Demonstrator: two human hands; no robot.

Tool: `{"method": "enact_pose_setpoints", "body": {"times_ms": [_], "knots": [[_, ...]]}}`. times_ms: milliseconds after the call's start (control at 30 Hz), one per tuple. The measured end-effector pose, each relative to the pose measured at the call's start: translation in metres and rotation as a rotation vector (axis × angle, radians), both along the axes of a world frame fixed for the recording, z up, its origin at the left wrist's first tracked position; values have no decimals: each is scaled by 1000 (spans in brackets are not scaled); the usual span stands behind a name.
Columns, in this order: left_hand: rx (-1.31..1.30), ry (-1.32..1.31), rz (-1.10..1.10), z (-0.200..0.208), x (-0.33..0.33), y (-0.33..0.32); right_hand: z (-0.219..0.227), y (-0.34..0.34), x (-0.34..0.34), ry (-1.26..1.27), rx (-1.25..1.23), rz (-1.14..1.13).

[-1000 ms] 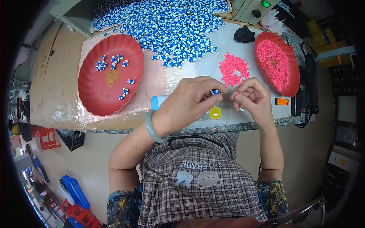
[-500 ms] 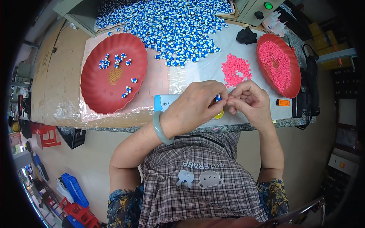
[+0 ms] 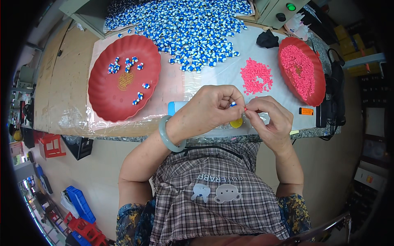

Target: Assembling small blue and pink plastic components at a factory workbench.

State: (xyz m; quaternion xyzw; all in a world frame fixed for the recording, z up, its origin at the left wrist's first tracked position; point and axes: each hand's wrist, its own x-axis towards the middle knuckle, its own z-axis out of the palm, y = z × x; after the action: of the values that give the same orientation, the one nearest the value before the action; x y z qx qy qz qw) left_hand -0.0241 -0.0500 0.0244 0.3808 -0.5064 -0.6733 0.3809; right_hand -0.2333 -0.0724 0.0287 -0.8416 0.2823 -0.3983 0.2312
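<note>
My left hand [image 3: 201,110], with a pale green bangle [image 3: 164,133] on its wrist, pinches a small blue-and-white piece [image 3: 233,104] between thumb and fingers. Facing it, my right hand [image 3: 274,125] has thumb and forefinger closed on a tiny pink piece [image 3: 246,109]. The fingertips of both hands nearly meet, and whether the two pieces touch is too small to tell. Just below the fingertips shows a round yellow thing [image 3: 236,123]. Partly hidden by my left hand, a light-blue and white object [image 3: 176,106] lies on the table.
A large heap of blue-and-white pieces [image 3: 193,37] covers the back. At left, a red scalloped plate [image 3: 102,96] holds several pieces. On the right are a pink pile [image 3: 256,76], a red plate of pink bits [image 3: 319,88], a black cloth [image 3: 267,39] and an orange-and-black box [image 3: 306,111].
Both hands have turned slightly, still pinching at the same place. My right hand's fingers have folded lower, and the blue-and-white piece has shifted a little up and left.
</note>
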Motion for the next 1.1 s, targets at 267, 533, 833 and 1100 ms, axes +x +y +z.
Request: {"method": "enact_pose_setpoints", "body": {"times_ms": [267,533,833,1100], "knots": [[85,101,-46,5,3,-1,-8,-6,-1,14,-280,-28],[32,220,41,-9,12,5,-2,-6,-15,41,130,-19],[16,160,59,-4,15,7,-5,3,-26,301,224,101],[30,104,88,-6,18,7,-8,8,-20,339,121,110]]}}
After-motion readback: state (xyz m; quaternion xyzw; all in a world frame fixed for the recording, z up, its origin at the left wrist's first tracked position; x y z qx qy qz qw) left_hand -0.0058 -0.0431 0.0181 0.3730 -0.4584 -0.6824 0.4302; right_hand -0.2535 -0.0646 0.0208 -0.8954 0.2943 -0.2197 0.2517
